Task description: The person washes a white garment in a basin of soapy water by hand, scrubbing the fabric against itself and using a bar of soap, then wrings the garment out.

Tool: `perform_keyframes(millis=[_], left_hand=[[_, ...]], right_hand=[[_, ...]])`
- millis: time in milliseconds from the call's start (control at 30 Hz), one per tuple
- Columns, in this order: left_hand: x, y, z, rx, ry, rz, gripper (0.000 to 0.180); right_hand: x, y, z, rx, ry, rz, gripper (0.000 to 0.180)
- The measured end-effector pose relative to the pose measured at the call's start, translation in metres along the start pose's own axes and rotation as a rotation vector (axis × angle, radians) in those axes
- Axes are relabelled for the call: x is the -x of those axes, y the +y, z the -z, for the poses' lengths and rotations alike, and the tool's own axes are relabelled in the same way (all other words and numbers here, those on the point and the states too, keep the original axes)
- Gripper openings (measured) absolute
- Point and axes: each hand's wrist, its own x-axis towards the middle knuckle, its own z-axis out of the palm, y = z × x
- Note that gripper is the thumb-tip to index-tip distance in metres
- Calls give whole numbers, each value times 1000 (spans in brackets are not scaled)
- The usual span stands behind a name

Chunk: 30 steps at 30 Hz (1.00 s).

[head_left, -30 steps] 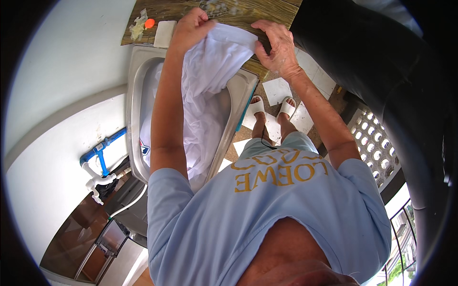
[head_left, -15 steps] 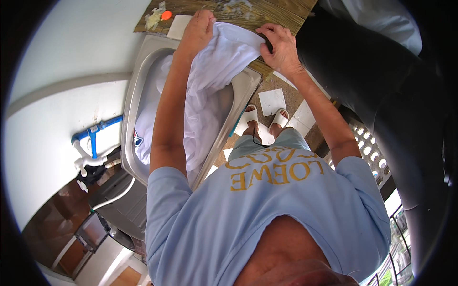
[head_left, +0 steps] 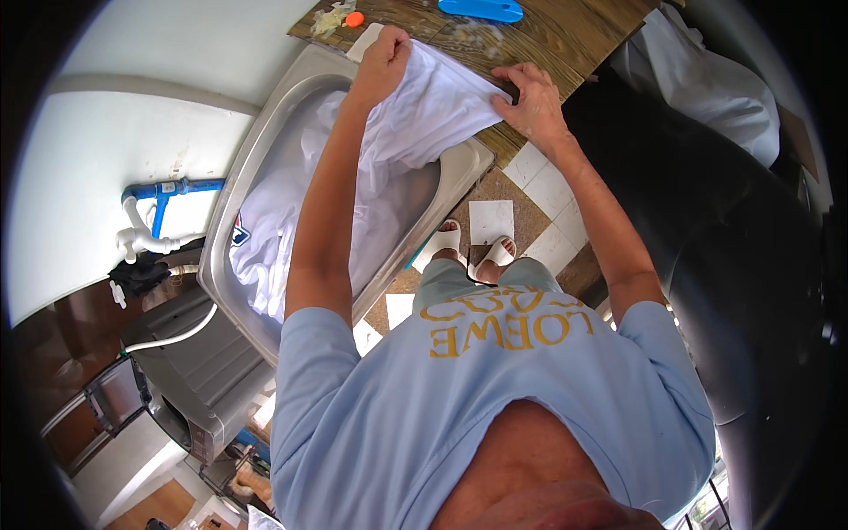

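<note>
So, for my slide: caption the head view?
Both hands, left and right, hold white cloth over a sink.

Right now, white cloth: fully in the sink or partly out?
Partly out. Both hands, left hand and right hand, stretch the white cloth over the wooden board; the rest trails into the metal sink.

We're in a home laundry corner. There's a steel wash sink (head_left: 265, 150) on the left, wet wooden counter (head_left: 548, 35) far, tiled floor (head_left: 548, 190) below.

Blue brush (head_left: 481, 9) and orange cap (head_left: 354, 18) on wooden board (head_left: 565, 35). Blue-and-white pipes (head_left: 155, 208) on white wall. Large black bin (head_left: 742, 265), white slippers (head_left: 468, 247), tiled floor (head_left: 539, 177).
</note>
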Motion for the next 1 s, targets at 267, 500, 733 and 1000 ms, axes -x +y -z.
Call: perform_keyframes(millis=[267,500,733,1000], left_hand=[[40,45,54,340,71,121,8],[82,70,115,345,198,90,7],[124,-14,125,286,512,290,16],[181,-85,80,-412,470,380,15]], right_hand=[[-44,-28,-15,-913,-386,-94,19],[-68,-119,-21,-1627,-413,-377,9],[-85,-157,-130,-1424,-255,-461,9],[-49,-150,-224,-356,16,241,13]])
